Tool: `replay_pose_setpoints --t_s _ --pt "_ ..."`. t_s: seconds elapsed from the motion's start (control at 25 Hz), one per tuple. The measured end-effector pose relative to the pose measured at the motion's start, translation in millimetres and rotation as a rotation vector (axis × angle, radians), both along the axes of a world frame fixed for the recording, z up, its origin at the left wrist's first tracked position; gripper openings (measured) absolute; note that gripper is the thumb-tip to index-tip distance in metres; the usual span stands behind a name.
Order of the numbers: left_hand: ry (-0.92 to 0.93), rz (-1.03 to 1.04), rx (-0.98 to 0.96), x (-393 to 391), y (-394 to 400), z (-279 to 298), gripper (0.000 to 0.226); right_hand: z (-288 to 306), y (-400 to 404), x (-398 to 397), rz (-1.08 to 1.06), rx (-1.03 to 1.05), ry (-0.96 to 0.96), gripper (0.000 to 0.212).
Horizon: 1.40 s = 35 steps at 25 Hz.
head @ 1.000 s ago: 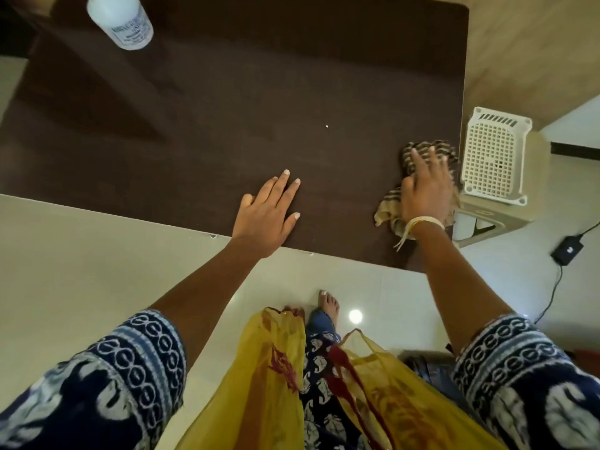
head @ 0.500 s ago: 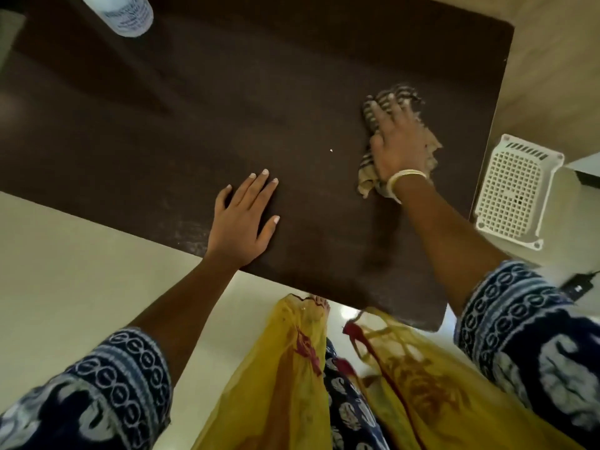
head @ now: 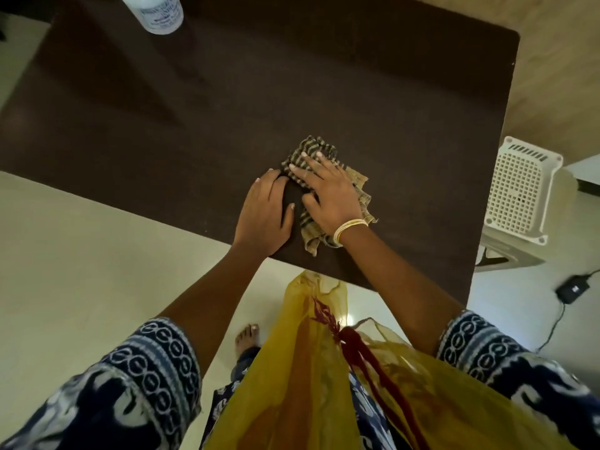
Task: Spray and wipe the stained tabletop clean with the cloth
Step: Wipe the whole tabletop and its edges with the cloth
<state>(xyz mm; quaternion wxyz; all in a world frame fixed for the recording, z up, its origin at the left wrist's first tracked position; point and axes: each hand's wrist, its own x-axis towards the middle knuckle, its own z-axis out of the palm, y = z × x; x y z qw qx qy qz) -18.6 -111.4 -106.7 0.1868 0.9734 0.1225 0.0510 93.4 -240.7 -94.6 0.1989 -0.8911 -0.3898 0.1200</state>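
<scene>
- Head view, bottom of the frame: two patterned navy-and-white sleeves (head: pixel 152 362) and a sheer yellow scarf (head: pixel 305 368) hang nearest the camera, with a bare foot (head: pixel 247 336) on the pale floor (head: pixel 65 254) below centre.
- Just above, both forearms reach up to the near edge of the dark brown tabletop (head: pixel 227 102), which fills the upper two thirds of the frame.
- Left hand (head: pixel 264 212), centre of the frame, lies palm down on the tabletop near its near edge, fingers together and gripping nothing; its fingertips touch the left edge of the cloth.
- Right hand (head: pixel 328 193), just right of the left hand, presses flat on the striped cloth (head: pixel 324 157) with fingers spread, not closed around it; pale bangles (head: pixel 349 227) circle the wrist.
- The cloth is bunched under that hand at the centre of the frame, resting on the tabletop, with frayed corners sticking out to the right and toward the near edge.
- At the right edge of the frame, beside the table, sits a white perforated basket (head: pixel 519 190); below it a black adapter (head: pixel 573 289) with a cable lies on the floor.
- Top left of the frame: a white bottle (head: pixel 156 13) stands on the far part of the tabletop, well apart from the hands, cut off by the frame.
</scene>
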Motion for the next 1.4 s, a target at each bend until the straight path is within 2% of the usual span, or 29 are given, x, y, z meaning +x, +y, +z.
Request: replay_pose_setpoints --t_s 0.12,0.28,0.44,0.6,0.76,0.84,0.88,0.96,1.04,1.12,1.16,1.28,1.4 --pt "-0.014 -0.028 -0.026 -36.4 6.8 2.2 0.041 -0.1 -5.9 -47.2 -0.078 0.142 0.043 0.055" --pt "0.086 -0.072 0.004 -94.4 20.4 11.6 0.045 -3.3 -14.5 -106.7 -0.165 0.297 0.105 0.044" --pt "0.109 -0.194 0.032 -124.2 27.7 16.8 0.046 -2.5 -14.8 -158.0 -0.299 0.435 0.239 0.038" --pt "-0.02 -0.179 -0.097 -138.2 22.4 21.5 0.032 18.7 -17.0 -177.5 -0.561 0.645 0.612 0.038" --pt "-0.092 -0.152 -0.146 -121.8 6.2 36.2 0.037 30.2 -29.0 -184.4 -0.903 1.089 0.883 0.032" --pt "-0.042 -0.164 -0.179 -108.1 -6.6 42.2 0.03 34.8 -39.3 -184.6 -1.105 1.27 0.855 0.035" --pt "-0.02 -0.191 -0.19 -100.1 -14.9 41.8 0.03 38.5 -46.0 -183.9 -1.195 1.27 0.73 0.038" --pt "-0.012 -0.248 -0.19 -84.2 -34.0 45.4 0.053 44.3 -60.8 -180.9 -1.261 1.083 0.337 0.045" --pt "-0.053 -0.284 -0.155 -64.8 -51.2 47.9 0.057 38.4 -74.2 -173.8 -1.187 0.579 0.016 0.052" --pt "-0.083 -0.319 -0.126 -42.6 -66.5 45.8 0.048 19.4 -83.7 -160.9 -1.074 0.031 -0.115 0.059" --pt "-0.082 -0.331 -0.109 -33.6 -73.5 44.4 0.044 10.8 -84.1 -155.8 -1.015 -0.119 -0.103 0.062" --pt "-0.085 -0.387 -0.062 -5.3 -99.6 38.5 0.039 -10.7 -94.1 -137.9 -0.94 -0.245 -0.062 0.064" --pt "-0.087 -0.448 -0.059 23.4 -129.4 32.9 0.037 -12.1 -132.8 -112.4 -1.154 -0.247 -0.034 0.066"
